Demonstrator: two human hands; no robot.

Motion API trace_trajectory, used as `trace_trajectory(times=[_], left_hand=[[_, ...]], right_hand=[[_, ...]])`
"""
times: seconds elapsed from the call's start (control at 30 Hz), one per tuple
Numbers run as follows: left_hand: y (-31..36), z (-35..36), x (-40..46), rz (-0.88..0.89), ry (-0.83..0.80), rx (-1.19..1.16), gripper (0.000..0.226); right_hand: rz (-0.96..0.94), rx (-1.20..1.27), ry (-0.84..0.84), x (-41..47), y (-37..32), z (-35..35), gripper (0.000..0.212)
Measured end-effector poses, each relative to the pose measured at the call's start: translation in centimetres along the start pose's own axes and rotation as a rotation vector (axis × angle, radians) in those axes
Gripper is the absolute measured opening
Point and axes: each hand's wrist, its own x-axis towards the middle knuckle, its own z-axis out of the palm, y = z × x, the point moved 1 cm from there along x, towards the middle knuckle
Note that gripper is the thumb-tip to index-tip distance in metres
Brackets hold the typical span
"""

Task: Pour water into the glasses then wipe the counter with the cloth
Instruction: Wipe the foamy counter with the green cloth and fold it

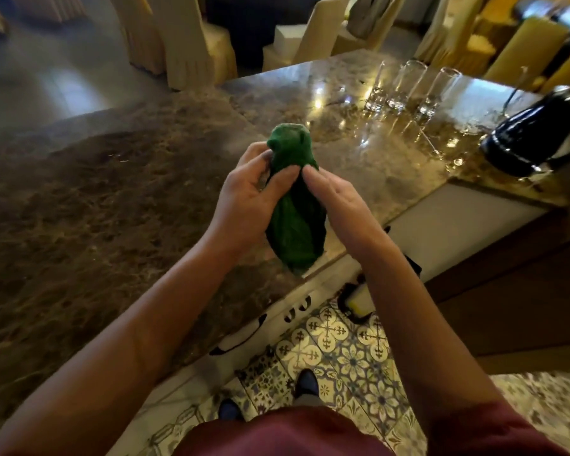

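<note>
A bunched green cloth (295, 222) hangs in the air above the near edge of the brown marble counter (112, 199). My left hand (247, 192) grips its upper part from the left. My right hand (334, 195) pinches the cloth from the right, fingertips meeting the left thumb. Three tall clear glasses (405, 85) stand in a row at the far right of the counter. Whether they hold water I cannot tell. A dark jug with a clear handle (537, 136) rests on the counter to their right.
Covered chairs (185, 44) stand beyond the far side of the counter. A patterned tile floor (336, 343) lies below the counter's near edge, with my shoes (305, 383) on it. A lower wooden cabinet (507, 274) runs to the right.
</note>
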Motion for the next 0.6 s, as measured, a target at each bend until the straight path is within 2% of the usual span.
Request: trace_trajectory(times=[0.07,0.2,0.37,0.6], left_hand=[[0.3,1.0,0.7,0.018,0.007,-0.034,0.014],[0.7,2.7,2.3,-0.041,-0.04,-0.087,0.012],[1.5,5.4,5.0,0.025,-0.072,-0.002,0.008],[2.5,9.4,8.9,0.079,-0.191,0.078,0.027]], right_hand=[[-0.013,-0.106,-0.008,-0.5,0.4,-1.8,0.057],[-0.04,-0.154,-0.003,-0.7,0.1,-4.9,0.056],[-0.11,-0.377,0.03,-0.1,-1.3,-9.4,0.061],[-0.15,-0.72,-0.026,-0.2,-3.5,-17.1,0.042]])
